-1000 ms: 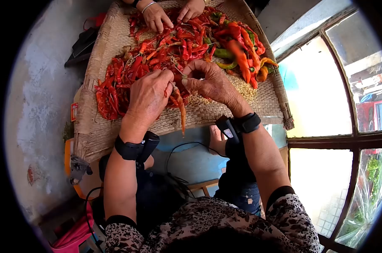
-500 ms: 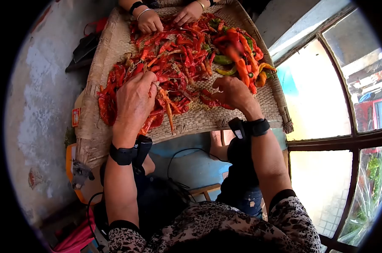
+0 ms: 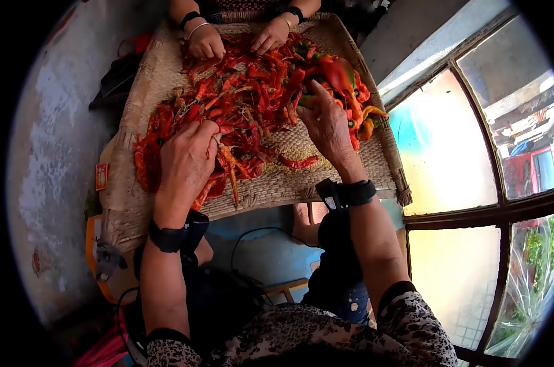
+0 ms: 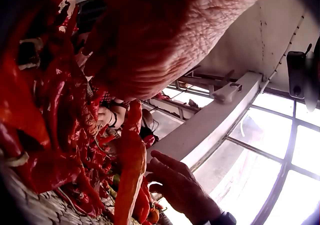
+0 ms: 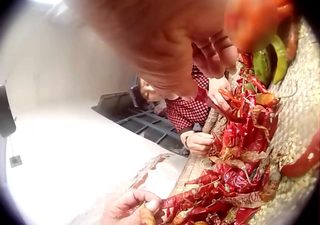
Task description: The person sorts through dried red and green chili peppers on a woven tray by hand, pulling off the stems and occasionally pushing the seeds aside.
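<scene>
My left hand (image 3: 185, 162) grips a small bunch of dried chili peppers (image 3: 230, 168) by the stem ends, and they dangle below the fingers. One orange-red chili (image 4: 131, 170) hangs large in the left wrist view. My right hand (image 3: 327, 125) reaches over the right side of the heap of red chilies (image 3: 252, 92), thumb and fingers spread apart, near a glossy red pepper (image 3: 294, 85). In the right wrist view its fingertips (image 5: 227, 57) are above the heap. A lone red chili (image 3: 298, 162) lies on the woven tray (image 3: 277, 188).
Larger orange, yellow and green peppers (image 3: 365, 122) lie at the tray's right side. Pale seeds (image 3: 295, 144) are scattered on the weave. Across the tray, another person's hands (image 3: 269, 38) are at the far chilies. A window (image 3: 454, 159) stands close on the right, a wall (image 3: 51, 153) on the left.
Both hands were together at the front middle. My right hand has moved away rightward, then forward over the heap; a red chili now lies on the weave. My left hand has drawn left, still holding its chilies.
</scene>
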`<control>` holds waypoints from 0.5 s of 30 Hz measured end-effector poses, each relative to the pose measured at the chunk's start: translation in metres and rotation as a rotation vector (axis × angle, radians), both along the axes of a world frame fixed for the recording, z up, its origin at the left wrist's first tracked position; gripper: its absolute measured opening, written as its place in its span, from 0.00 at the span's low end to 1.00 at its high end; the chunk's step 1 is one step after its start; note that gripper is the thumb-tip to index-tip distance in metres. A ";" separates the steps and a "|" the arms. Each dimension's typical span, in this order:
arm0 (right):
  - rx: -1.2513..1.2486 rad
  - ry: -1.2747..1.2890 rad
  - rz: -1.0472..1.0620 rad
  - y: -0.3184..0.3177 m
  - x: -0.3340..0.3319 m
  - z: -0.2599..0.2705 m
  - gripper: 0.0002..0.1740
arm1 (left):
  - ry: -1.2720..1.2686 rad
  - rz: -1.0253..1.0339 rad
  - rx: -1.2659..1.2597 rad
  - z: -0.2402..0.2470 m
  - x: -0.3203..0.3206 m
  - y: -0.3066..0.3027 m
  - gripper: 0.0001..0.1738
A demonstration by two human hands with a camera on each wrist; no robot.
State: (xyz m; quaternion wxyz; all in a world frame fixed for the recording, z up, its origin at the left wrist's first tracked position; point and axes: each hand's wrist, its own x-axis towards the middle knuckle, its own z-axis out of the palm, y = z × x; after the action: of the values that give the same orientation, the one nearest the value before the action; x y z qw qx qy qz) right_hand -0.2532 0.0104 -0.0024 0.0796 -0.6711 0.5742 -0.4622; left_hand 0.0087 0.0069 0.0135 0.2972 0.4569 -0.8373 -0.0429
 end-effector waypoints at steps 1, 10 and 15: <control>-0.013 0.109 0.002 0.003 0.001 -0.001 0.20 | 0.041 -0.013 -0.034 0.001 0.000 0.001 0.06; 0.660 0.622 0.289 0.025 -0.001 -0.019 0.11 | 0.178 -0.035 -0.137 0.007 0.002 -0.001 0.10; 0.474 0.547 0.384 0.016 -0.012 -0.011 0.09 | 0.216 -0.048 -0.103 0.005 0.002 -0.002 0.11</control>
State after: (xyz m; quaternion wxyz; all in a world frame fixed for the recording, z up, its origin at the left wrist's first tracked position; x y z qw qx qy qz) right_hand -0.2648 0.0264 -0.0134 0.1611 -0.8272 0.5292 -0.0986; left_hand 0.0109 0.0050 0.0187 0.4076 0.4134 -0.8123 -0.0560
